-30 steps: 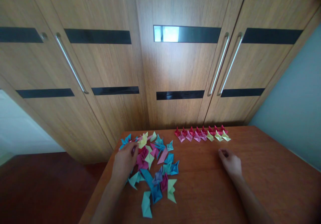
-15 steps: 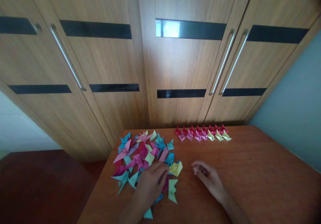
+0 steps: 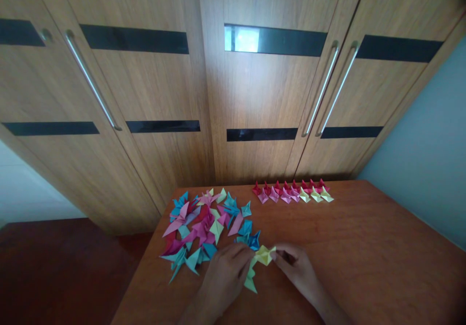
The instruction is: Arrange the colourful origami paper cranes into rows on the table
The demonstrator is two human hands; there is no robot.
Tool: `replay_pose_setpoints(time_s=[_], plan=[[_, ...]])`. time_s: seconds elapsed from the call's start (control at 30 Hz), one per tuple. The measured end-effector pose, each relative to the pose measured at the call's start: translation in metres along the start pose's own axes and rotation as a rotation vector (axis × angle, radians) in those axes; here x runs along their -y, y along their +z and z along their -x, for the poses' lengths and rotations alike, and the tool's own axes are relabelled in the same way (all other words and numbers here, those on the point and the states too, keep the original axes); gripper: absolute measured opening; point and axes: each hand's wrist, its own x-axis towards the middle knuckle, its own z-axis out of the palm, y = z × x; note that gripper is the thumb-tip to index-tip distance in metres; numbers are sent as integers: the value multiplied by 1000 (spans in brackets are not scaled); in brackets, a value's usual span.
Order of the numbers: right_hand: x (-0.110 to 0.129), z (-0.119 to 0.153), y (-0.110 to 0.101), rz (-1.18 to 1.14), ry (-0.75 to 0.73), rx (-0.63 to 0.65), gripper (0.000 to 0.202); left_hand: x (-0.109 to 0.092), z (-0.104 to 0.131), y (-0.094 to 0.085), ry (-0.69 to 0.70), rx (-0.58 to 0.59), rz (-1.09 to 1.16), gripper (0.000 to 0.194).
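Note:
A yellow folded paper piece (image 3: 265,255) is held between my two hands, just above the brown table (image 3: 349,247). My left hand (image 3: 228,271) pinches its left end, and my right hand (image 3: 294,265) pinches its right tip. Just beneath and left of it lies a light green folded paper (image 3: 251,280), partly behind my left hand. Left of my hands spreads a loose pile of folded paper pieces (image 3: 204,228) in pink, blue, teal, red and pale green. A dark blue piece (image 3: 254,240) lies right above my left fingers.
Along the table's back edge stand two rows of small folded papers, red ones (image 3: 286,186) behind and pink and yellow ones (image 3: 286,197) in front. Behind the table rises a wooden wardrobe (image 3: 255,92) with metal handles. A pale blue wall (image 3: 425,155) is at the right.
My right hand has moved left and taken hold of the yellow paper's right tip. My left hand has shifted right and slightly down with the yellow paper. The dark blue piece is now uncovered.

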Motion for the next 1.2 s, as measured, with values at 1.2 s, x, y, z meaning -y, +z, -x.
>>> replay_pose_setpoints(time_s=[1.2], plan=[[-172,-106,-213,836,774,-478,52,23,1,-18,-143,-98,22,21]])
